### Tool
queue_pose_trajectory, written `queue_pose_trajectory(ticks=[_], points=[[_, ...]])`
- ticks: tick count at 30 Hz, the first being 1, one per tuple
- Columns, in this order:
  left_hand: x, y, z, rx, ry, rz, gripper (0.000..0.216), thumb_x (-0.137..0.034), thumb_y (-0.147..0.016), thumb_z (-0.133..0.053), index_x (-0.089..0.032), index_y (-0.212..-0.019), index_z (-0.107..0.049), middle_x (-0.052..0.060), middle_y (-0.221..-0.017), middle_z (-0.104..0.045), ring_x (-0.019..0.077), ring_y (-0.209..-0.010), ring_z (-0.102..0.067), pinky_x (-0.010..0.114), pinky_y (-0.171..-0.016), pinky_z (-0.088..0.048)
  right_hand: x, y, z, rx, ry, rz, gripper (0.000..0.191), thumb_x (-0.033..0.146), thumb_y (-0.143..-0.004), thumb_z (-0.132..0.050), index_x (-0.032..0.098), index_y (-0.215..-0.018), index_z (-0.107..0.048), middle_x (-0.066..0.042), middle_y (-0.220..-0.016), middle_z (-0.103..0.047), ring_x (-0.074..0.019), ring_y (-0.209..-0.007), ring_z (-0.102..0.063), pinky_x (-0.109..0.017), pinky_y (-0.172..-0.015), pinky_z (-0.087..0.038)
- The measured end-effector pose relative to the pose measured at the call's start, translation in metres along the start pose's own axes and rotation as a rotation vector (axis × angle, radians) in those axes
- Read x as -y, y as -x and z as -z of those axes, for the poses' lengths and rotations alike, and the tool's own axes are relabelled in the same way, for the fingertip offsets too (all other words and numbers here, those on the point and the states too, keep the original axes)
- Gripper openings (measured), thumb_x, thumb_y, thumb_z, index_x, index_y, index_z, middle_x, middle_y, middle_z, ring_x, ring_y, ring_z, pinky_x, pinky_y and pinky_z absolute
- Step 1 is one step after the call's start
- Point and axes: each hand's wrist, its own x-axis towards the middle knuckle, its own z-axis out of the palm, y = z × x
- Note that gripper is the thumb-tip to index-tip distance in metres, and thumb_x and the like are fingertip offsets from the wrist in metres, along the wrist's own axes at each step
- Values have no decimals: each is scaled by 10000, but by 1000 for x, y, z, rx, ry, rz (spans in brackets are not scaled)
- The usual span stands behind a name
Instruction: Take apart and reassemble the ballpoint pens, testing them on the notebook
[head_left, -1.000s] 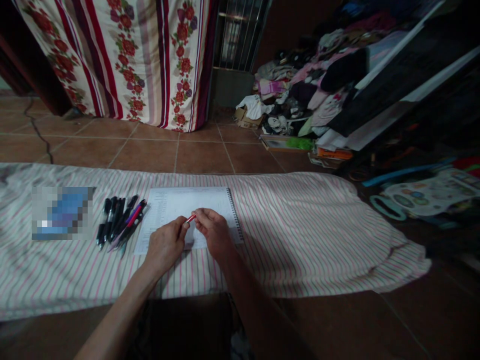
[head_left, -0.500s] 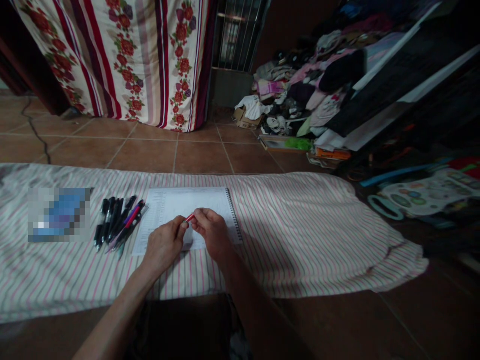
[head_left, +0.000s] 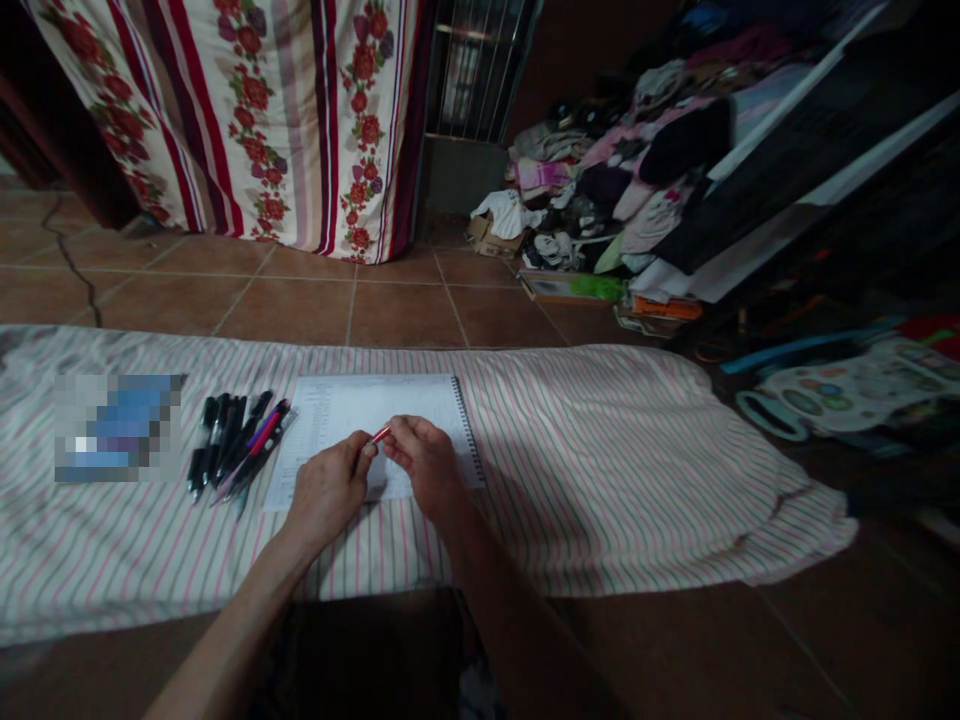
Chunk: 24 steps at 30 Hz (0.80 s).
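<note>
Two bare hands, seen in the head view, meet over an open page. Left hand (head_left: 328,490): grip closed, thumb and forefinger pinching the lower left end of a slim red object (head_left: 381,435). Right hand (head_left: 426,462): grip likewise closed, fingertips pinching the upper right end of the same object, which lies aslant between the hands. Its ends are hidden by the fingers, so its full form cannot be told.

Beneath the object in this view is a white notebook (head_left: 382,393), with a dark spiral binding (head_left: 471,440) along its right edge and faint lines of text at its left. Whether either hand touches the page cannot be told.

Just left of the notebook, a cluster of pens (head_left: 234,440) lies on a striped cloth (head_left: 615,460); most are black, and one bears purple and pink. Farther left lies a bluish item (head_left: 124,425), blurred into blocks.

Background: a floral curtain (head_left: 300,120) hangs above a tiled floor (head_left: 300,305); a heap of clothes (head_left: 600,175) lies beyond the cloth to the right, with a cardboard box (head_left: 495,240) at its near left edge.
</note>
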Motion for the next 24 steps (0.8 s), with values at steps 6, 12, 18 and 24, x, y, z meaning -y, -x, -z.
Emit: queue_pose_trajectory(ticks=[6, 12, 18, 24], points=[[-1, 0, -1, 23, -31, 20, 293, -318, -951, -281, -227, -1002, -554, 39, -845, -700, 206, -810, -653, 266, -603, -327, -2, -2, 4, -19, 30, 32, 239, 339, -596, -739, 163, -750, -692, -12, -763, -623, -95, -689, -543, -235, -685, -458], [-2, 0, 0, 5, -21, 42, 291, -317, -949, -282, -229, -1008, -554, 41, -842, -701, 207, -808, -653, 266, -611, -335, 1, 0, 0, 3, -50, -30, 316, 387, -597, -751, 172, -810, -660, -19, -808, -637, -100, -710, -570, -249, -713, -474], [-2, 0, -1, 22, -42, 18, 305, -326, -948, -282, -231, -1029, -560, 45, -863, -701, 208, -823, -652, 265, -609, -342, 0, -2, 3, -62, 46, 28, 218, 335, -585, -746, 158, -693, -677, 1, -686, -598, -98, -661, -529, -254, -688, -457], [-3, 0, 0, 7, -32, 36, 302, -317, -947, -278, -227, -1018, -558, 46, -845, -702, 216, -810, -655, 272, -609, -343, 0, 1, 0, 7, -40, -4, 294, 368, -612, -735, 190, -837, -674, -14, -827, -637, -105, -724, -564, -249, -710, -464]])
